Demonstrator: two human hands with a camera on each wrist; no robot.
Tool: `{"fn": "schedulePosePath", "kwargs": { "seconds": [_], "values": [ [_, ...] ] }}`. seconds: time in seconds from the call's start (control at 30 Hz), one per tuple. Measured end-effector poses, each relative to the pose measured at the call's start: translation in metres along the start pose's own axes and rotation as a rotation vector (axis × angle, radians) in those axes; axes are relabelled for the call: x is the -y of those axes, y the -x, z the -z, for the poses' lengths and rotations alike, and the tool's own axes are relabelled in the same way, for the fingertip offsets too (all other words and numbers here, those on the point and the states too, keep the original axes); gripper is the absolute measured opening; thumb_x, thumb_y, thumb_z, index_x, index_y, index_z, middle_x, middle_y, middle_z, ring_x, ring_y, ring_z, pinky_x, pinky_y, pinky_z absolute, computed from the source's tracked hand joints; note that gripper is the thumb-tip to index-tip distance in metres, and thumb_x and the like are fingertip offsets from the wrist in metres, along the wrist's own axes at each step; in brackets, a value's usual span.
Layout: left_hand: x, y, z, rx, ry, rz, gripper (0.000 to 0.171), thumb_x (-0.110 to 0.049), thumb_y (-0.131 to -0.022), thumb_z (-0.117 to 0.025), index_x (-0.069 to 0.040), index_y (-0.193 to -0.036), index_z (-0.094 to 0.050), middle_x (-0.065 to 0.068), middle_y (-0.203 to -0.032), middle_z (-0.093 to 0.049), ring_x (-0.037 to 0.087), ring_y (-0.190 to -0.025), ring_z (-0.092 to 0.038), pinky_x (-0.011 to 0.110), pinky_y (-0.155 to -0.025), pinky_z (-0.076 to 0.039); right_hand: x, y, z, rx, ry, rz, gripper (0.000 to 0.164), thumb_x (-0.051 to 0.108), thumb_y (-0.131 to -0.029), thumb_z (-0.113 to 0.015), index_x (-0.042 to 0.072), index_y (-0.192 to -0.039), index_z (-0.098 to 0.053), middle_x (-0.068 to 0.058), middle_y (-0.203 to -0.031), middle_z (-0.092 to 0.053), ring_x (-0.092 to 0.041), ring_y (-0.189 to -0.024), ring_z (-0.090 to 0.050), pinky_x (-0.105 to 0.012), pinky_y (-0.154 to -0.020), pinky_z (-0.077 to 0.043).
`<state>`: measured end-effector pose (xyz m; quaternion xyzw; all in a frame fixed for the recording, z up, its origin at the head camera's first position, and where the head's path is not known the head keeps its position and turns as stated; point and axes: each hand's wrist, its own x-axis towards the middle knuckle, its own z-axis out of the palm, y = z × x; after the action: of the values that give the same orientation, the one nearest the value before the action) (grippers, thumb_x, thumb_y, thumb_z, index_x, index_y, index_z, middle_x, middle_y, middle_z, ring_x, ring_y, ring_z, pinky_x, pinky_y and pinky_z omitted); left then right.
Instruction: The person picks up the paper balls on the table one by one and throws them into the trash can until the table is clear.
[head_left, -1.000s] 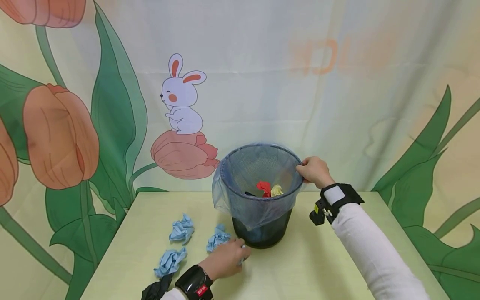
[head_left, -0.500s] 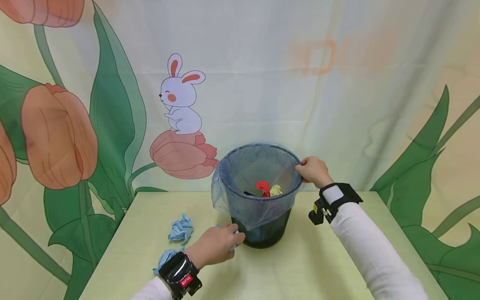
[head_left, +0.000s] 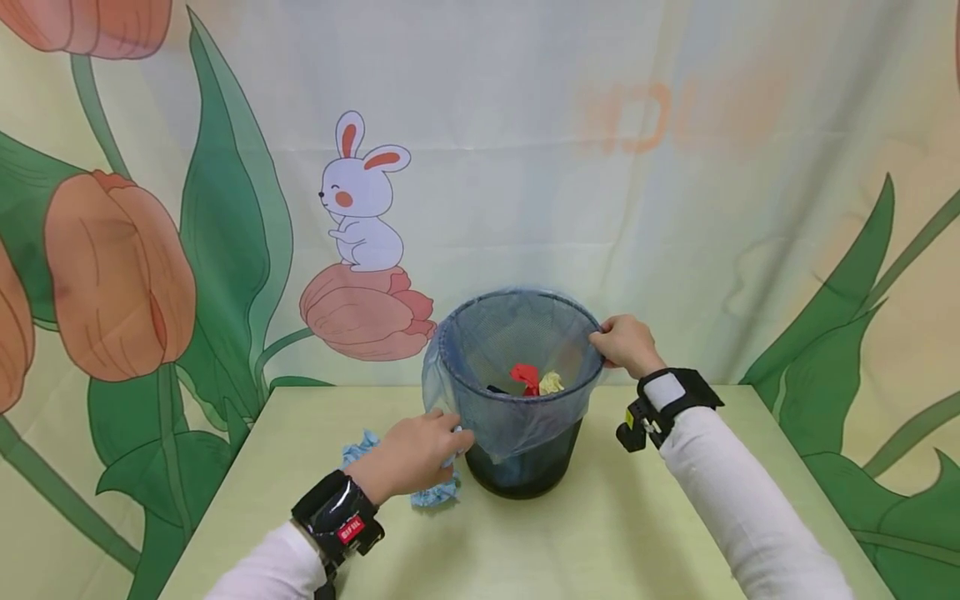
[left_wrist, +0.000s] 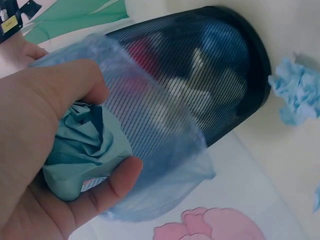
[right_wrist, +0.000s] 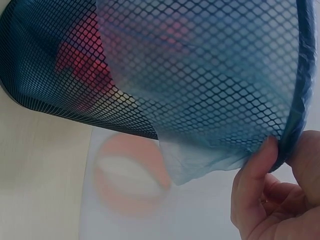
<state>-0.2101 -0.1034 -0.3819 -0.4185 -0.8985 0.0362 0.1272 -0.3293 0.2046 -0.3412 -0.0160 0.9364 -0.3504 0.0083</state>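
In the left wrist view my left hand grips a crumpled ball of blue paper between thumb and curled fingers. From the head view, that hand is just left of a black mesh wastebasket, lower than its rim. A translucent blue bin liner folds over the rim. My right hand pinches the rim and liner at the right side, thumb and fingers on either side of it in the right wrist view. Inside the basket lie crumpled red paper and pale yellow paper.
On the pale yellow table, one crumpled blue paper lies left of the basket's base. Another blue paper is partly hidden behind my left hand. A curtain printed with tulips and a rabbit hangs behind the table.
My left hand has risen from near the basket's base toward the liner's left side, slightly leftward, carrying the blue paper. My right hand stays on the rim.
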Motion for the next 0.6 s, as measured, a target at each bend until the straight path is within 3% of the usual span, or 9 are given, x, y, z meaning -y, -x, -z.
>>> {"fn": "schedulePosePath", "kwargs": {
  "seconds": [0.33,0.6],
  "values": [
    [0.011,-0.012,0.034,-0.055,-0.009,0.012,0.022,-0.015,-0.073,-0.073,-0.015,-0.091,-0.061,0.001,-0.08,-0.054,0.014,-0.067,-0.05,0.02,-0.05,-0.043,0.0,0.0,-0.001,-0.001,0.001,0.009,0.035,0.012,-0.085,-0.048,0.016,-0.055,-0.031,0.006,-0.046,-0.026,-0.013,-0.044,-0.051,-0.022,-0.046,-0.039],
    [0.01,-0.03,0.058,-0.123,0.015,-0.024,0.015,-0.013,-0.078,-0.068,-0.015,-0.09,-0.059,0.0,-0.081,-0.051,0.013,-0.069,-0.046,0.021,-0.055,-0.041,-0.001,-0.001,-0.002,-0.001,0.008,0.012,0.034,0.012,-0.084,-0.048,0.016,-0.055,-0.032,0.006,-0.046,-0.028,-0.017,-0.045,-0.054,-0.022,-0.044,-0.036]
  ]
}}
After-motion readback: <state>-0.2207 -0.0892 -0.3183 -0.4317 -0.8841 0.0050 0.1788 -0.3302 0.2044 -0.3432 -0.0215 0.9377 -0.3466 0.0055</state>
